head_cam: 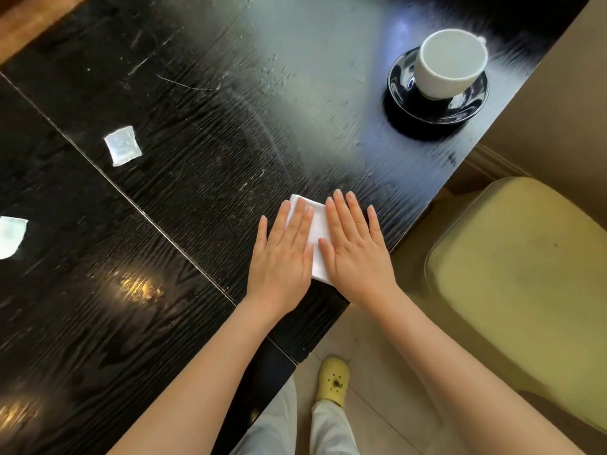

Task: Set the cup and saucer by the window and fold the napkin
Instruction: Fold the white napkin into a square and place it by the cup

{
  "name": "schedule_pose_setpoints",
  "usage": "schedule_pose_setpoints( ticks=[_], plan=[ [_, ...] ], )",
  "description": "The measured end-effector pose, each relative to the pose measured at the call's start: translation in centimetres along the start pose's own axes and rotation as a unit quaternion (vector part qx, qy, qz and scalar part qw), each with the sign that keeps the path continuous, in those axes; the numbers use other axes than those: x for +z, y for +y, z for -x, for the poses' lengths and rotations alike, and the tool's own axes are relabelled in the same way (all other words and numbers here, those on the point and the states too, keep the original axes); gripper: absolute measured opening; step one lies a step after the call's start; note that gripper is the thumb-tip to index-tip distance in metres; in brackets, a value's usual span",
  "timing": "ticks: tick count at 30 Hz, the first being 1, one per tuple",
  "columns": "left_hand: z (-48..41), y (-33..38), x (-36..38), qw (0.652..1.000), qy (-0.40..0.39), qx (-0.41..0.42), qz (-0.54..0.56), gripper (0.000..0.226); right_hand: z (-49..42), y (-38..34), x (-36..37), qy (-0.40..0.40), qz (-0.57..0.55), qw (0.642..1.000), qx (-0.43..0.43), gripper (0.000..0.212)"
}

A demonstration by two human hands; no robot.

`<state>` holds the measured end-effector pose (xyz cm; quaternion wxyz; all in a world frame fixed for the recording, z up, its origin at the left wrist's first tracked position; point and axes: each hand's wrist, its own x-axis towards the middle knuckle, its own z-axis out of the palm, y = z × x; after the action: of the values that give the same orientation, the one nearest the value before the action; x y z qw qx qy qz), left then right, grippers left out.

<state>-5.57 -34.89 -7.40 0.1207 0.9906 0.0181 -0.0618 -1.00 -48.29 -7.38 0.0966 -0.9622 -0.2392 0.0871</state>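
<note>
Careful, your left hand [282,254] and right hand [356,257] lie flat on the napkin [318,224], grip wide, so sliding could skew the fold.

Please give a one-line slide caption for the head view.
Left hand and right hand press a white napkin flat on the black table; cup rests on saucer beyond.

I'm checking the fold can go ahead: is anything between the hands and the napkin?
Nothing visible. The left hand and the right hand both lie flat, fingers straight, directly on the white napkin near the edge of the table. The cup on its saucer stands apart, farther along that edge.
</note>
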Motion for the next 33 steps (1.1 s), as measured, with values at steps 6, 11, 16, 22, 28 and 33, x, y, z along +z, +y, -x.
schedule_pose_setpoints(
  ticks=[6,11,16,22,28,33],
  plan=[
    [-0.4,-0.2,-1.1,0.989,0.019,-0.071,0.124,0.059,0.1,0.1,-0.2,-0.009,0.0,1.0,0.005,0.059],
    [-1.8,0.6,-3.2,0.955,0.069,-0.167,0.235,0.058,0.1,0.0,-0.2,-0.005,0.003,1.0,0.003,0.061],
    [-5.0,0.0,-5.3,0.921,-0.08,-0.226,0.308,0.031,0.1,0.0,-0.6,-0.016,-0.032,0.999,-0.006,0.06],
    [-3.0,-0.7,-6.0,0.878,-0.064,-0.18,0.439,0.029,-1.8,0.3,-3.2,0.044,-0.258,0.965,0.034,0.036],
    [-2.5,-0.6,-6.8,0.841,-0.048,-0.183,0.507,0.028,-5.0,-1.4,-4.2,0.009,-0.167,0.986,0.02,0.046],
    [-0.7,-1.5,-6.0,0.724,-0.083,-0.248,0.638,0.032,-4.9,-1.4,-2.6,0.126,-0.252,0.956,0.082,0.046]
  ],
)
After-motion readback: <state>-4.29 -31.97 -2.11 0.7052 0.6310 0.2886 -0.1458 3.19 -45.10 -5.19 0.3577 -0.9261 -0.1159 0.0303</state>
